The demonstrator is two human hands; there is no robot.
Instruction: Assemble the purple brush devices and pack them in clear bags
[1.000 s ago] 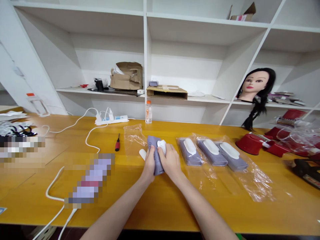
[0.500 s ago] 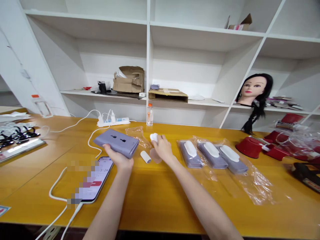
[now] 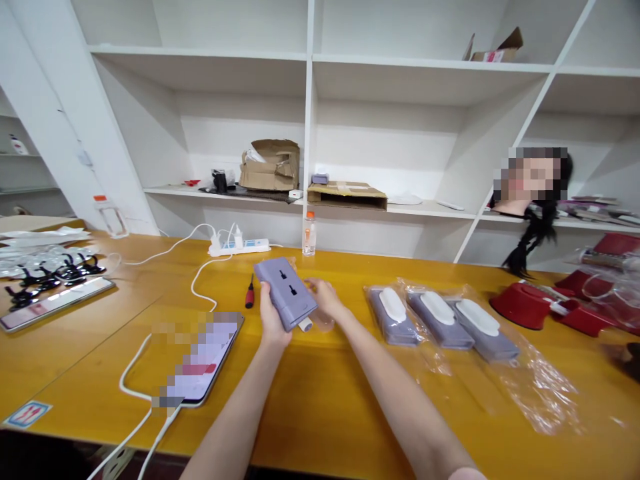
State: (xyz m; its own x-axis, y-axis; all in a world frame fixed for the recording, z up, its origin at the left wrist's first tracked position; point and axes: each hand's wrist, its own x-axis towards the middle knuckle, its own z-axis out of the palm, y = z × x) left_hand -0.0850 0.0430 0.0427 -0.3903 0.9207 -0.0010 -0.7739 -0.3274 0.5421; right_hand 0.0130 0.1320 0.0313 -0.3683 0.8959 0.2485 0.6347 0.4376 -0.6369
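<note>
Tabletop (image 3: pixel 320 400): handheld case (image 3: pixel 286 293), 3 bagged cases (image 3: pixel 449 335)

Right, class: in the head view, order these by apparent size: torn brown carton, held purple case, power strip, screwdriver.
1. Torn brown carton and held purple case: too alike to rank.
2. Power strip.
3. Screwdriver, smallest.

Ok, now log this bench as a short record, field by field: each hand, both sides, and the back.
Left hand: holding a purple case with two dark slots
Right hand: beside the case, fingertips partly hidden; can't tell whether it grips anything
Right side: three purple pieces with white oval tops, in clear plastic
Left side: phone with a white cable at its near end; red-handled screwdriver
Back: white power strip with plugs in it; orange-capped bottle
Surface: yellow-brown table
</note>
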